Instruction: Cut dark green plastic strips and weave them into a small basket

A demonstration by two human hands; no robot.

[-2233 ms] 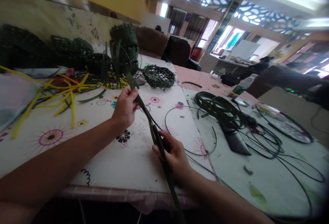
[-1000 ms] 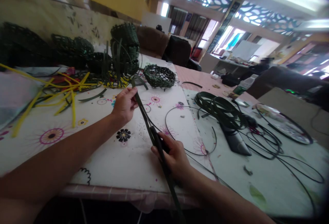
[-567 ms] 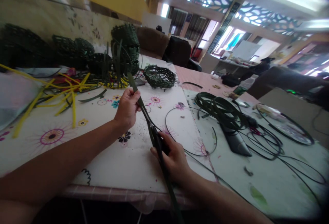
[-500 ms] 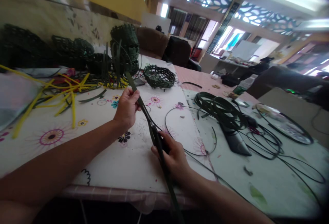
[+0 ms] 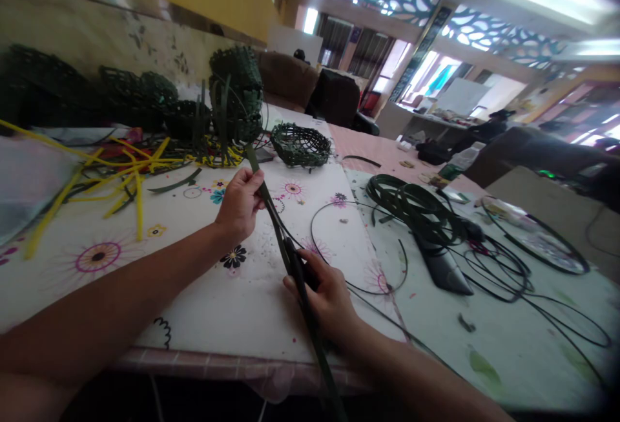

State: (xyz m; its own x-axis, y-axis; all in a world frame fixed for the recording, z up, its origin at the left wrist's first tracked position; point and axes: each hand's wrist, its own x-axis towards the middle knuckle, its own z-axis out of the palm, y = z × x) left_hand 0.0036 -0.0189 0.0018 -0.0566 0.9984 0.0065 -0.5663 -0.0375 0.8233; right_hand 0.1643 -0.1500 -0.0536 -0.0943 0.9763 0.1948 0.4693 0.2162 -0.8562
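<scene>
My left hand point(image 5: 241, 203) pinches a flat dark green strip point(image 5: 270, 205) between thumb and fingers, near the strip's upper end. The strip slants down towards me, and a thin strand parts from its side just above my right hand point(image 5: 332, 293). That hand is closed around a slim black tool point(image 5: 299, 273) lying along the strip; its exact kind is hard to make out. Past the tool, the green strip hangs below the table's front edge. Beyond my hands sits a small dark green woven basket point(image 5: 300, 145).
Yellow strips point(image 5: 138, 205) lie in a loose heap at left. More woven baskets point(image 5: 236, 92) are stacked against the wall. On the right, a coil of green strip point(image 5: 411, 205) and thin looped strands point(image 5: 508, 280) spread over the pale table cover point(image 5: 431, 364). A plastic bottle point(image 5: 458, 163) stands farther back.
My left hand stays nearly in place while the strip's upper end has shifted slightly down and right. The gap between strip and thin strand looks narrower near the tool.
</scene>
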